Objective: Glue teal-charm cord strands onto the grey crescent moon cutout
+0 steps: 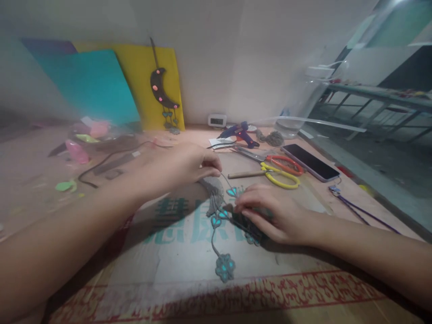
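A grey crescent piece (212, 188) lies on the printed sheet between my hands, partly under my left hand. Grey cords run from it to teal-and-grey heart shapes (216, 221) and to a flower (225, 267) nearer the front. My left hand (205, 164) is closed in a pinch on a thin grey cord above the crescent. At the cord's lower end is a small teal heart (232, 192). My right hand (266, 211) has its fingers pressed together beside that heart; what they hold is hidden. Another flower shows partly below my right hand.
Behind my hands lie scissors with orange (286, 164) and yellow handles, a phone (310, 162), a blue glue gun (239, 134) and a white clock (217, 120). A dark crescent hanging (158, 90) leans on a yellow board (135, 67). A clear bottle (300, 103) stands back right.
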Demonstrator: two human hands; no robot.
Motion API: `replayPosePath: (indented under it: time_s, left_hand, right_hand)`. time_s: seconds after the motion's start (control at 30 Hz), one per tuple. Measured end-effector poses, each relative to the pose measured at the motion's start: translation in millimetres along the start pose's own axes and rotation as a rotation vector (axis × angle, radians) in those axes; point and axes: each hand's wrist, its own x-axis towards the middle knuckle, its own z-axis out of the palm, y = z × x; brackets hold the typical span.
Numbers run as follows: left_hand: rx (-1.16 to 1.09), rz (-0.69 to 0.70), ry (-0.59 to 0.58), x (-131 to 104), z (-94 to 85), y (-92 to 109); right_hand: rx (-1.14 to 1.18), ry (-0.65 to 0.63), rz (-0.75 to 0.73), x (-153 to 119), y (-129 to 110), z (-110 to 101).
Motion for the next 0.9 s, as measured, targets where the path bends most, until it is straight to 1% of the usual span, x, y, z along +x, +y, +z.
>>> replayPosePath:
  time_s: [0.07,0.13,0.17,0.23,0.3,0.33,0.4,0.47,0.57,0.63,0.7,0.77,0.83,0.9]
  left_hand:
    - [0.035,0.030,0.050,-2,-0.4,4]
    - [0.064,0.081,0.082,-4,-1.6,9]
    - [0.079,0.111,0.091,-6,-2.3,12]
    - [0.124,0.168,0.105,-8,-3.5,18]
    - [0.173,0.219,0.119,-10,-3.8,23]
    - [0.188,0.241,0.128,-11,-3.6,25]
    - [0.199,0.273,0.130,-12,-2.7,28]
    - [0.202,0.295,0.136,-12,-2.3,28]
    - [0.221,0.323,0.181,-12,-4.9,26]
    - [0.209,0.296,0.200,-12,-8.4,25]
    - [0.150,0.239,0.179,-11,-11.0,22]
    - [0.047,0.180,0.111,-10,-9.8,19]
    - [-0.040,0.130,0.019,-7,-3.6,14]
    - [-0.064,0.091,-0.075,-3,6.5,8]
  right_hand:
    - [0.015,-0.043,-0.049,-2,0,0]
    - [0.022,-0.042,-0.027,-2,1,0]
    - [0.019,-0.006,0.025,-2,2,0]
    - [0.039,0.105,0.166,0,5,0]
    - [0.148,0.185,0.285,2,10,1]
    - [0.232,0.189,0.314,4,12,2]
    - [0.407,0.136,0.332,6,14,4]
    - [0.532,0.066,0.339,7,13,6]
    - [0.573,0.034,0.343,8,5,3]
    - [0.542,0.034,0.336,9,-2,-3]
    - [0.505,0.010,0.338,10,-8,-11]
    - [0.453,-0.001,0.344,9,-11,-17]
    - [0.399,0.008,0.350,8,-9,-18]
    - [0.367,0.021,0.355,6,-4,-15]
